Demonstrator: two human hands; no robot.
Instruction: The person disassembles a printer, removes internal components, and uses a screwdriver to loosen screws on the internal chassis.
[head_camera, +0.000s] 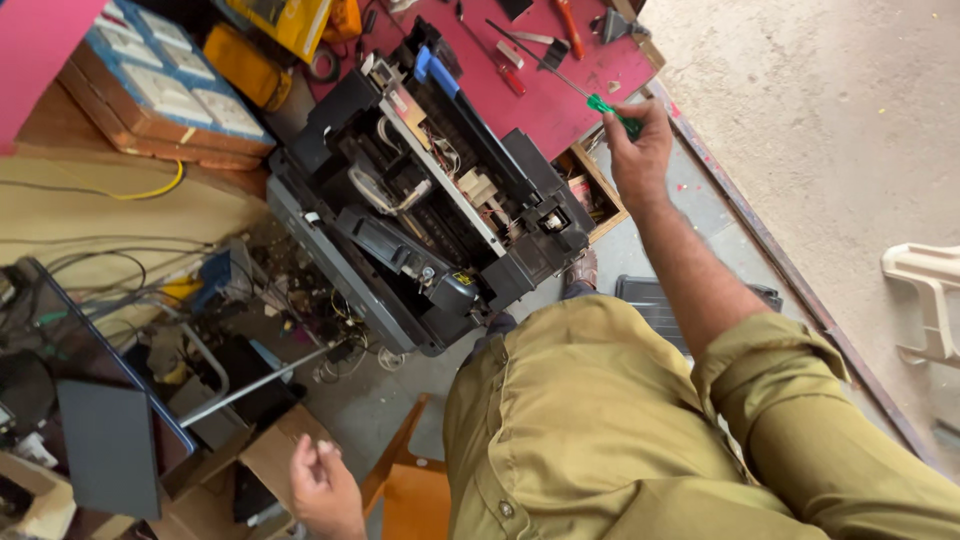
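My right hand (638, 148) reaches out to the edge of the red workbench (560, 100) and grips the green handle of a screwdriver (612, 112), whose thin shaft points back across the bench. An opened black printer (425, 205), cover off with wires and rails showing, lies tilted against the bench to the left of that hand. My left hand (322, 487) hangs low at the bottom left with fingers loosely curled, holding nothing, above a cardboard box.
Several tools (540, 45) lie on the red bench. A stack of white switch plates (165, 85) sits upper left. Cables and scrap parts (150, 330) crowd the floor at left. A wooden drawer (592, 190) and a white plastic chair (930, 300) are at right.
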